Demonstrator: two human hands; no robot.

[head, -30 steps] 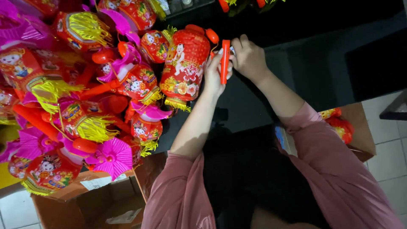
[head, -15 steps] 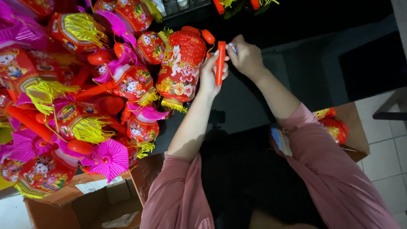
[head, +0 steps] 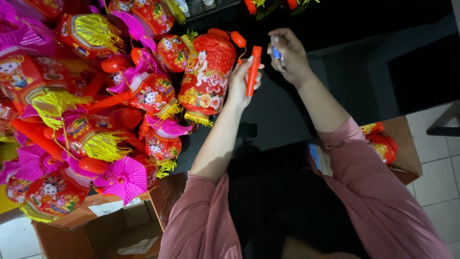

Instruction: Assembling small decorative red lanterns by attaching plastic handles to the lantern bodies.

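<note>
My left hand (head: pixel 242 81) grips a short orange-red stick handle (head: pixel 253 70). A thin cord runs from it to a red paper lantern (head: pixel 207 76) with yellow fringe and a child figure printed on it, which hangs right beside the hand. My right hand (head: pixel 287 52) is just to the right of the handle's top end and pinches a small blue and white object (head: pixel 276 51), partly hidden by the fingers. Both arms wear pink sleeves (head: pixel 369 192).
A big heap of red, pink and yellow-fringed lanterns (head: pixel 86 120) fills the left side, over an open cardboard box (head: pixel 96 230). Another cardboard box (head: pixel 397 153) with red lanterns sits at the right on a tiled floor. Dark surface behind the hands.
Both hands have moved slightly up and right with the handle and lantern. My right hand has drawn a little away from the handle's top.
</note>
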